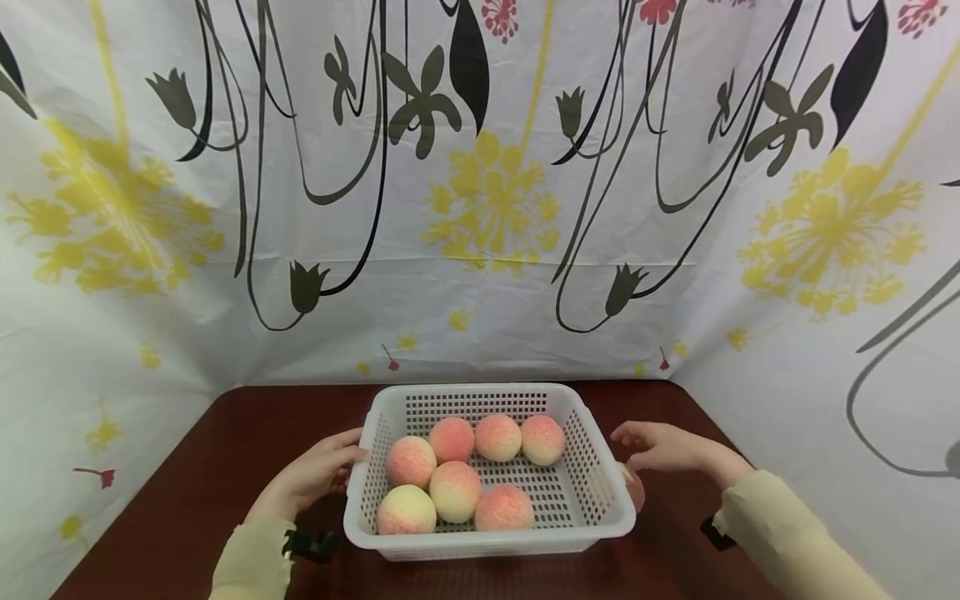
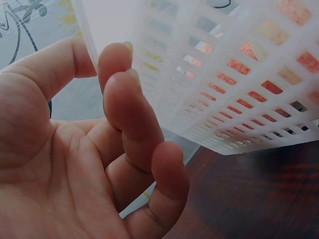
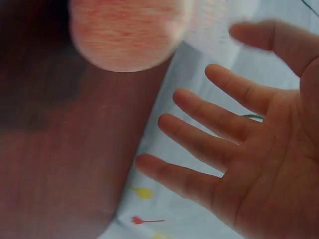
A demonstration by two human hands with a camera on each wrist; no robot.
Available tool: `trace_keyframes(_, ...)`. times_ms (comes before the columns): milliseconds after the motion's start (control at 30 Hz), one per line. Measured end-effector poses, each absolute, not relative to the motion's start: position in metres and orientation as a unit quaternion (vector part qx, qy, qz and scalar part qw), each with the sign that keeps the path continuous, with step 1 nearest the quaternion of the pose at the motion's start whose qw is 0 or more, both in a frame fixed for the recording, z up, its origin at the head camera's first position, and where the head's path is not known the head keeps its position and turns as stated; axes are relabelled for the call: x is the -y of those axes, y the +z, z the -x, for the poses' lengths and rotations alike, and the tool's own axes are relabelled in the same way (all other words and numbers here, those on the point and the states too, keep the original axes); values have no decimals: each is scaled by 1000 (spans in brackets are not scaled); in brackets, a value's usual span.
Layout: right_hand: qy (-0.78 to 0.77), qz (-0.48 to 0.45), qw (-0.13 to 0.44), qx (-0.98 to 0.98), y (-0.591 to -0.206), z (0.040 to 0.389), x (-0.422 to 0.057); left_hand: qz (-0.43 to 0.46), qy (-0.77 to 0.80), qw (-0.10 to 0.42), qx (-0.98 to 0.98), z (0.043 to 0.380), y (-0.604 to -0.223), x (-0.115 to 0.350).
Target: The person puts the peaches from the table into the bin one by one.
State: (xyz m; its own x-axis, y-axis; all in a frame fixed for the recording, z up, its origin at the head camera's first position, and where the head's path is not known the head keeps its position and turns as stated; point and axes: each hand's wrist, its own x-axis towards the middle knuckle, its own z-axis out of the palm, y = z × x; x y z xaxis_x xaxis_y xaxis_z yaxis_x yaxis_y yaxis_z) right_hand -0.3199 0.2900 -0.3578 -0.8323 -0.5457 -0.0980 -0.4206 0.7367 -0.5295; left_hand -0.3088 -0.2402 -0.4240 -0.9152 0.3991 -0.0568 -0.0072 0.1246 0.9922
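Note:
A white plastic basket (image 1: 491,546) with perforated walls holds several pink-and-yellow peaches (image 1: 455,492). My left hand (image 1: 318,471) is at its left side and holds the rim, with curled fingers against the outer wall (image 2: 199,99) in the left wrist view. Just outside the right wall is another peach (image 1: 634,490), partly hidden behind the basket's rim. Above and beside that peach, my right hand (image 1: 671,450) is held with fingers spread and nothing in them. In the right wrist view, the peach (image 3: 127,35) appears apart from the fingertips (image 3: 169,124).
The basket stands on a dark reddish-brown table (image 1: 285,425). A white cloth (image 1: 480,333) printed with flowers hangs behind the table and along both sides. Dark straps (image 1: 311,546) show at both wrists, over light sleeves (image 1: 255,558).

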Motion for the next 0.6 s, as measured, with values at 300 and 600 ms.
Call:
trace_keyframes(300, -324, 283, 189, -883, -390, 322, -300, -133, 648, 159, -733, 311, -424, 239)
trace_keyframes(600, -334, 303, 182, -874, -404, 323, -302, -141, 647, 165, -731, 313, -422, 238)
